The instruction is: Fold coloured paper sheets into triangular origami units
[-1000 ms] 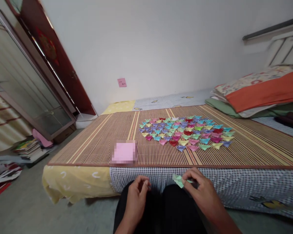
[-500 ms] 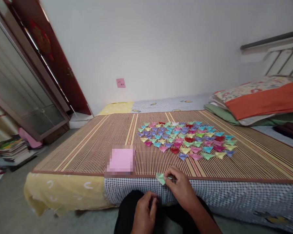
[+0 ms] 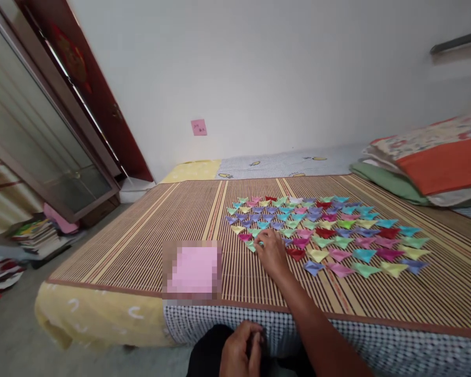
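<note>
My right hand [image 3: 271, 250] reaches out over the mat, fingers pinched on a light green paper crane [image 3: 250, 245]. That crane is at the left front edge of a large group of small folded paper cranes [image 3: 339, 242], just below a magenta one [image 3: 245, 237]. Part of it is hidden behind my fingers, so I cannot tell whether it touches the mat. Low in front of my lap, my left hand [image 3: 241, 350] is loosely curled, with nothing visible in it.
A striped woven mat [image 3: 133, 246] covers the bed. On its front left lies a blurred-out pink square [image 3: 194, 272]. Folded bedding [image 3: 447, 157] is piled at the back right. A pink note [image 3: 199, 127] is stuck to the wall. Books [image 3: 33, 230] are stacked at far left.
My right hand has carried the light green crane from the bed's front edge forward to the group's left front edge. My left hand stays low, still curled. The view has shifted slightly.
</note>
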Demonstrator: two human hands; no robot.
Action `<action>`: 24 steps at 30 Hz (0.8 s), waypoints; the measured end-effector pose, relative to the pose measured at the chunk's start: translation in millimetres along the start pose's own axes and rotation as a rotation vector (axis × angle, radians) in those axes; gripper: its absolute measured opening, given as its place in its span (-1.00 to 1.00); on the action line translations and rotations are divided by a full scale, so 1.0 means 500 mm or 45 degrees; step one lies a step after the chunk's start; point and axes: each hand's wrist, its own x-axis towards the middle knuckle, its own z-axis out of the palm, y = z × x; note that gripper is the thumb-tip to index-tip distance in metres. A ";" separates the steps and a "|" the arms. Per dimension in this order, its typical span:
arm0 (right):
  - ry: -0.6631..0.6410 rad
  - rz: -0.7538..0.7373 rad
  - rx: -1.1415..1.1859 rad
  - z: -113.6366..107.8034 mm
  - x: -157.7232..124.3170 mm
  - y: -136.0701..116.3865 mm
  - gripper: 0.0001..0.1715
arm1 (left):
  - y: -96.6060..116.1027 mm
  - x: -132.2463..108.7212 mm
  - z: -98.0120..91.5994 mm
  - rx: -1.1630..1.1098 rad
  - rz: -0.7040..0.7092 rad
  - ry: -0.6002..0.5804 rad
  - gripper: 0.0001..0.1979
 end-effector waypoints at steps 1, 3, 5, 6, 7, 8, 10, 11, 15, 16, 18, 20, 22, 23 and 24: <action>0.002 -0.004 -0.025 0.006 0.003 0.001 -0.80 | -0.004 -0.002 0.003 0.007 -0.011 0.020 -0.71; 0.002 -0.013 -0.067 0.017 0.006 0.004 -0.78 | -0.011 -0.004 0.007 0.014 -0.022 0.018 -0.70; -0.004 -0.018 -0.097 0.025 0.006 0.009 -0.78 | -0.015 -0.006 0.007 0.022 -0.013 0.001 -0.70; -0.008 -0.019 -0.108 0.029 0.005 0.012 -0.77 | -0.017 -0.006 0.006 0.027 -0.004 -0.003 -0.71; -0.010 -0.020 -0.119 0.033 0.004 0.014 -0.77 | -0.018 -0.006 0.003 0.034 0.010 -0.009 -0.71; -0.011 -0.022 -0.128 0.036 0.003 0.016 -0.77 | -0.019 -0.005 0.000 0.043 0.026 -0.028 -0.72; -0.013 -0.026 -0.144 0.041 0.002 0.019 -0.76 | -0.020 -0.004 -0.006 0.058 0.052 -0.097 -0.74; -0.013 -0.030 -0.152 0.043 0.002 0.020 -0.75 | -0.020 -0.004 -0.009 0.066 0.059 -0.128 -0.74; -0.011 -0.048 -0.173 0.045 0.004 0.023 -0.74 | -0.017 -0.002 -0.011 0.085 0.053 -0.144 -0.75; -0.010 -0.050 -0.175 0.045 0.005 0.023 -0.73 | -0.016 -0.003 -0.011 0.088 0.049 -0.147 -0.75; -0.008 -0.051 -0.174 0.047 0.004 0.023 -0.73 | -0.014 -0.003 -0.010 0.097 0.040 -0.166 -0.75; -0.003 -0.050 -0.169 0.049 0.003 0.022 -0.74 | -0.012 -0.003 -0.011 0.108 0.026 -0.188 -0.76; 0.008 -0.052 -0.157 0.048 0.002 0.020 -0.76 | -0.011 -0.002 -0.013 0.107 0.011 -0.192 -0.77; 0.019 -0.055 -0.147 0.045 0.003 0.020 -0.78 | -0.011 -0.002 -0.014 0.102 0.009 -0.190 -0.78; 0.034 -0.058 -0.134 0.040 0.004 0.021 -0.79 | -0.010 -0.002 -0.015 0.096 0.008 -0.183 -0.79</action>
